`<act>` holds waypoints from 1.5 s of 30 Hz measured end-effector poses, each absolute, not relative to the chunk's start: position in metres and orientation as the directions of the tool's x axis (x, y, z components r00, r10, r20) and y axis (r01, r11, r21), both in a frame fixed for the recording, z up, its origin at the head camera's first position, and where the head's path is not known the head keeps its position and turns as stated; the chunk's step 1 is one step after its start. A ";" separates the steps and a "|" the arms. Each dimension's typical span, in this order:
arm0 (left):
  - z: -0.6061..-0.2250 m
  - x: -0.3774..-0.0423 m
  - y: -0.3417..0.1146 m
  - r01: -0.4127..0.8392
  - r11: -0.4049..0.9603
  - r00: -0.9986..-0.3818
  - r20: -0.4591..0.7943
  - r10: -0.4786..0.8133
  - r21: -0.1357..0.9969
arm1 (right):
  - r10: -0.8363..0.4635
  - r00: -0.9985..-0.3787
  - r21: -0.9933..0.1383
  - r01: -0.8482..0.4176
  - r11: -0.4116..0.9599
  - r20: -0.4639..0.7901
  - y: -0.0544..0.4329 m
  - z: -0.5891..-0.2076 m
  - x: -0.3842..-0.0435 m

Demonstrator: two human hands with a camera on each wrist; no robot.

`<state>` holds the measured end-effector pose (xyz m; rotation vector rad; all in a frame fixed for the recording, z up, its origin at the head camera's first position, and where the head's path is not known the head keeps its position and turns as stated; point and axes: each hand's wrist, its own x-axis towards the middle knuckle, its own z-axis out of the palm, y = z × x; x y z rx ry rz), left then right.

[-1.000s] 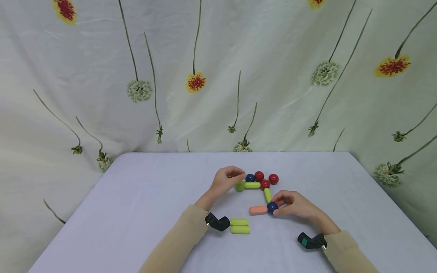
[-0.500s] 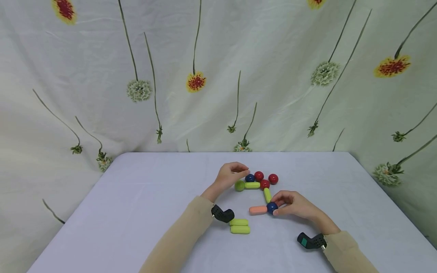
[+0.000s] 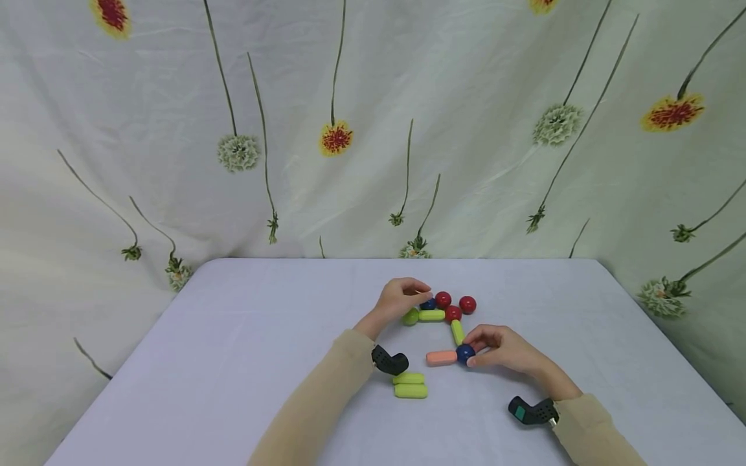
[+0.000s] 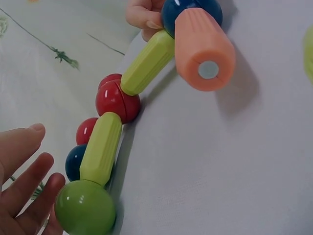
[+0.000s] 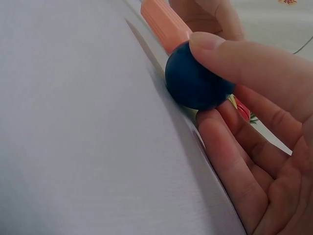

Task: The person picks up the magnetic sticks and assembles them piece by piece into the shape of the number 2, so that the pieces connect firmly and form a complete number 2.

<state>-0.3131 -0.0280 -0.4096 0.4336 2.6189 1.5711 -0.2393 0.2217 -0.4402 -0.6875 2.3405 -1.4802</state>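
My right hand (image 3: 501, 353) pinches a dark blue ball (image 5: 195, 78) between thumb and fingers. From that ball a peach rod (image 3: 441, 358) points left, and a yellow-green rod (image 3: 457, 332) leads back to a red ball (image 3: 452, 314). Another yellow-green rod (image 4: 101, 149) joins the red ball to a green ball (image 4: 85, 208). My left hand (image 3: 399, 301) hovers over the green ball's end, its fingertips overlapping a loose blue ball (image 3: 428, 304) in the head view. In the left wrist view its thumb and fingers are spread, with nothing between them.
Two loose red balls, one (image 3: 443, 299) beside the loose blue ball and one (image 3: 467, 305) farther right, lie behind the joined pieces. Two yellow-green rods (image 3: 410, 391) lie side by side nearer the front. A flower-print cloth (image 3: 280, 129) hangs behind the white-covered table (image 3: 245, 362).
My left hand has moved right and slightly away from me, from above the green ball toward the loose blue ball. My right hand keeps its hold on the other blue ball.
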 end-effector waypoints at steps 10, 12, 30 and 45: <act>-0.413 -0.312 -0.024 0.208 0.463 -0.956 0.078 0.284 0.861 | -0.541 -0.841 -0.902 -0.244 0.355 0.014 0.223 -0.442 -0.241; -0.413 -0.312 -0.024 0.206 0.474 -0.956 0.073 0.283 0.856 | -0.540 -0.842 -0.902 -0.244 0.356 0.015 0.223 -0.443 -0.241; -0.419 -0.315 -0.023 0.216 0.540 -0.952 0.053 0.302 0.813 | -0.542 -0.840 -0.903 -0.253 0.348 0.026 0.222 -0.443 -0.241; -0.418 -0.312 -0.024 0.251 0.495 -0.952 0.118 0.283 0.832 | -0.534 -0.845 -0.900 -0.249 0.357 0.023 0.222 -0.443 -0.240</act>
